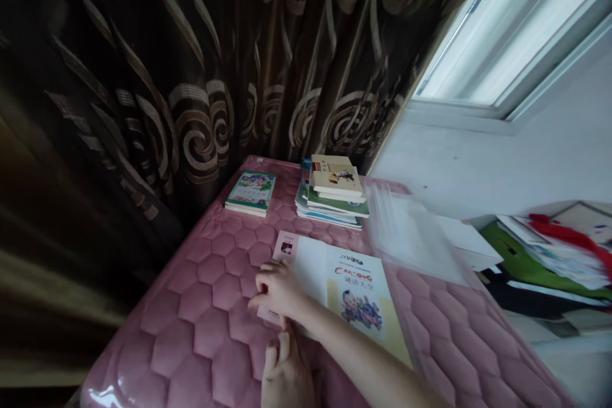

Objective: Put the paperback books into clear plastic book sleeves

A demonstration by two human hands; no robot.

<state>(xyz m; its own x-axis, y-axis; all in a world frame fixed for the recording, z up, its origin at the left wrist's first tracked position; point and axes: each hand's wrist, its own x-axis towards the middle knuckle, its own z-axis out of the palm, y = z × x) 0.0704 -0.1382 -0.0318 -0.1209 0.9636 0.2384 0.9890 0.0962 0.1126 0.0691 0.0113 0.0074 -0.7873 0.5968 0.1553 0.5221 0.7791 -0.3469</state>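
A picture-covered book cover (359,274) lies spread flat, printed side up, with a white middle panel and a pinkish flap on its left. My right hand (280,290) reaches across from the lower right, its fingers curled over the flap's left edge. Just below it, my left hand (288,370) is closed, with its fingertips meeting the lower corner of the flap. The two hands nearly touch. My right forearm hides the lower part of the cover, and whether pages lie beneath it I cannot tell.
The pink quilted table (210,306) has a clear plastic sheet over it. A small book pile (251,191) and a taller book stack (335,178) stand at the back. Translucent plastic sleeves (406,229) lie at right. A dark curtain (268,64) hangs behind.
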